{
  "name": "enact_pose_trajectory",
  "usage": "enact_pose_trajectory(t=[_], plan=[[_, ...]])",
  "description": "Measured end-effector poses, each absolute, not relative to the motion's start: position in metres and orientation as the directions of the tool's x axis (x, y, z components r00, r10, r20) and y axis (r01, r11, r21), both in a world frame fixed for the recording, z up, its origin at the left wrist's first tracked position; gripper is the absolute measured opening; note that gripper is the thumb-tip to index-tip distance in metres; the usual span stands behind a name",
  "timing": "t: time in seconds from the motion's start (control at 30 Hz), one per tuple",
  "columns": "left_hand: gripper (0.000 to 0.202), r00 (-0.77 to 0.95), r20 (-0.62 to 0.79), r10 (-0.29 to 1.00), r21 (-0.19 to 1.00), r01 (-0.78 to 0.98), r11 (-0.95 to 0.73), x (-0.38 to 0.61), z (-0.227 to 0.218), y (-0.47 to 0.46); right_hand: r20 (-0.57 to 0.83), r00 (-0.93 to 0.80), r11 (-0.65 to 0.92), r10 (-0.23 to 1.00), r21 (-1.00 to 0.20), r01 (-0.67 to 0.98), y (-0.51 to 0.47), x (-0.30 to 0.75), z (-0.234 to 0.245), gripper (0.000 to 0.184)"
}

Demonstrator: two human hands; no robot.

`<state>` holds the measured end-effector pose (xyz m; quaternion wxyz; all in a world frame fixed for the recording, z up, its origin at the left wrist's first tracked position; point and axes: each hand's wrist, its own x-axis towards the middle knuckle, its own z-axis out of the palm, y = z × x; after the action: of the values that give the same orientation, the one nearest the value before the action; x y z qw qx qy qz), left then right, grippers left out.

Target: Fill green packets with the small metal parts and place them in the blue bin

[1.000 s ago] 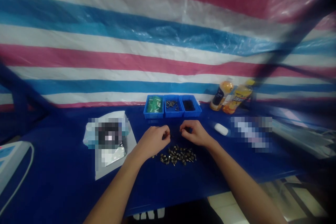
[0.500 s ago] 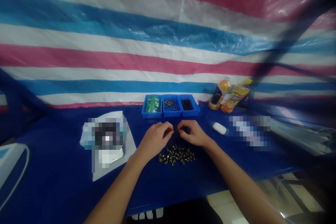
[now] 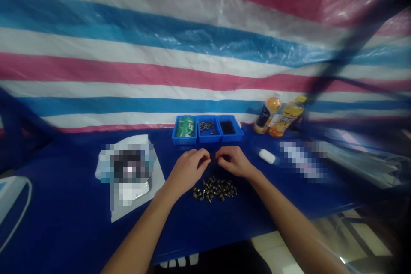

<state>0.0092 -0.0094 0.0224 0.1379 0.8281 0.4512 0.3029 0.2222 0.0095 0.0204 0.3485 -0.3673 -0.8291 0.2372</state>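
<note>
Taking the gap between the fingertips as the clock's centre, with 12 o'clock straight ahead, the left hand point(image 3: 187, 170) sits at 9 o'clock and the right hand point(image 3: 232, 162) at 3 o'clock. Both hover low over a blue-covered table point(image 3: 80, 209), with the fingertips curled inward and facing each other across a narrow gap. The fingers point(image 3: 203, 159) are bent and drawn together, not spread flat. They may be pinching something small, but the hands hide whatever is there, so I cannot tell whether either hand grips anything.

A loose pile of small metal screw-like fasteners point(image 3: 214, 189) lies at 6 o'clock, just below both hands and not touching them. It sits nearer the heel of the right hand's fingers than the left wrist.

At 12 o'clock, three blue plastic trays stand side by side, touching. The left tray point(image 3: 179, 142) holds green pieces, the middle tray point(image 3: 209, 140) holds small metal fasteners, and the right tray point(image 3: 230, 138) holds dark small parts.

At 2 o'clock stand two plastic bottles of orange drink point(image 3: 285, 119), with a white oval bar point(image 3: 267, 156) in front of them. At 9 o'clock, beyond the left hand, lies a pixelated package point(image 3: 126, 166) on a pale sheet point(image 3: 154, 188). A striped plastic tarp point(image 3: 192, 51) hangs behind everything.
</note>
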Motion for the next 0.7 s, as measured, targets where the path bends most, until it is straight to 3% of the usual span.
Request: enact_pose_trajectory(t=[0.3, 0.43, 0.7], plan=[[0.005, 0.408, 0.384, 0.828, 0.514, 0.650, -0.559, 0.0098, 0.0212, -0.0078, 0.405, -0.491, 0.614, 0.771, -0.679, 0.403, 0.0077, 0.2202, 0.0220, 0.025], [0.005, 0.396, 0.383, 0.835, 0.552, 0.626, -0.551, 0.0099, 0.0201, -0.0069, 0.418, -0.535, 0.652, 0.734, -0.655, 0.383, 0.0069, 0.2180, 0.0241, 0.016], [0.009, 0.379, 0.368, 0.849, 0.643, 0.556, -0.527, 0.0132, 0.0254, -0.0102, 0.390, -0.528, 0.633, 0.754, -0.645, 0.428, 0.0046, 0.2158, 0.0267, 0.013]])
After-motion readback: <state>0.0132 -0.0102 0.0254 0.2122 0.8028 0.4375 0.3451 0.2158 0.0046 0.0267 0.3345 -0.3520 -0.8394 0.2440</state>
